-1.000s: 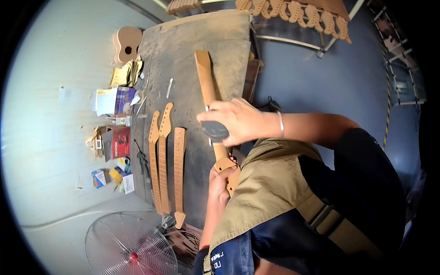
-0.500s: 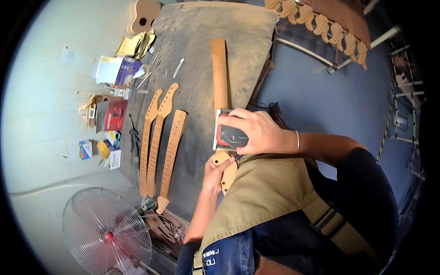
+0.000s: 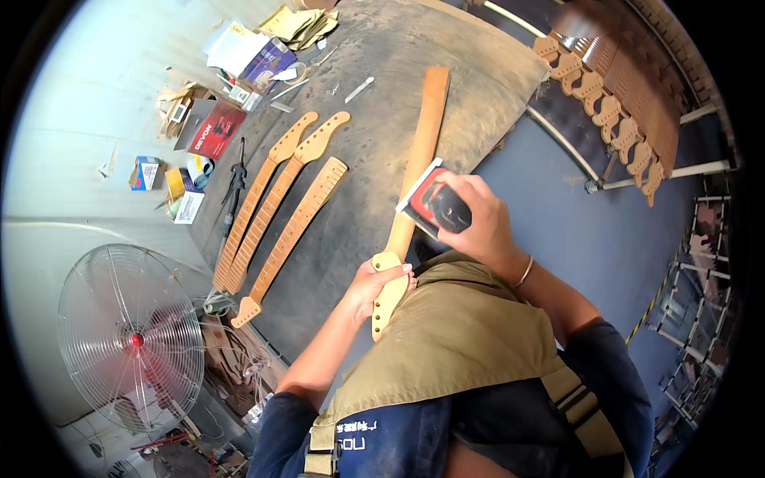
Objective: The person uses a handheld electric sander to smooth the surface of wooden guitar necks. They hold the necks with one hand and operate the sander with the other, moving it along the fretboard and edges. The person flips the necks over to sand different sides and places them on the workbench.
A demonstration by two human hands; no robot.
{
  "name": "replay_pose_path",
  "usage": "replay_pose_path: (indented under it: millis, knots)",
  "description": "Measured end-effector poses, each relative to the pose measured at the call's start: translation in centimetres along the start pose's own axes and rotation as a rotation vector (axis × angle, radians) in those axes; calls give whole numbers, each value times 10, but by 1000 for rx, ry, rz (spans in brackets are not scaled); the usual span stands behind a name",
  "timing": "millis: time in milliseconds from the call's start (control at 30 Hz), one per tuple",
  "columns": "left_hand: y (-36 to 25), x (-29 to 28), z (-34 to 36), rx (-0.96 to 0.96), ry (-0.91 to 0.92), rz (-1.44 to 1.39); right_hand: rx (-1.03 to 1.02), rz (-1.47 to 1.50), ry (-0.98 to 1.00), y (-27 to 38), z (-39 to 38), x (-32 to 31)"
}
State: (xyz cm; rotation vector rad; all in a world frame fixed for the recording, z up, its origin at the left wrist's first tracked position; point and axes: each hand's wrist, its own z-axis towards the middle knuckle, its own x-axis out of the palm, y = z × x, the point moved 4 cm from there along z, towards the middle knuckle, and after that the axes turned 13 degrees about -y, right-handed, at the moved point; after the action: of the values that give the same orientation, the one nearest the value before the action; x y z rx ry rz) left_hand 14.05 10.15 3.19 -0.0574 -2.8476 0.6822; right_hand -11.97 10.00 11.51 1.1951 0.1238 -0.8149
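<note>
A guitar neck (image 3: 426,127) lies lengthwise in front of me over the bench, its smooth back up and its far end pointing away. My left hand (image 3: 366,287) is closed around its headstock (image 3: 388,296), thumb on top, close to my apron. My right hand (image 3: 488,219) grips a red and black power sander (image 3: 438,203) from above. The sander's pale flat pad crosses the shaft between headstock and middle, turned at an angle to it. Whether the whole pad touches the wood, I cannot tell.
Three more necks (image 3: 301,225) with frets lie left on the dusty bench (image 3: 382,131). Past them are a black cord (image 3: 233,191), a red box (image 3: 217,129) and papers. A fan (image 3: 137,338) stands lower left. A rack of necks (image 3: 629,143) is at far right.
My view has turned, so the bench appears slanted. The sander has slid away from the headstock along the shaft and rotated. My left hand keeps its hold on the headstock.
</note>
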Motion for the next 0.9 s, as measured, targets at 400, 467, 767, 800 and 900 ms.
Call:
replay_pose_path:
  millis: [400, 467, 767, 800, 900]
  knots:
    - [24, -15, 24, -147, 100, -220, 5, 35, -22, 11, -12, -4]
    - [30, -19, 31, -131, 121, -238, -68, 36, 14, 12, -20, -1]
    - [32, -22, 37, -85, 143, -226, -98, -108, -84, 7, 1, -8]
    - [19, -16, 29, -57, 153, -205, -108, -155, -109, 4, 9, -11]
    - [-31, -24, 11, 391, -51, 278, -49, -211, -161, 2, 22, -23]
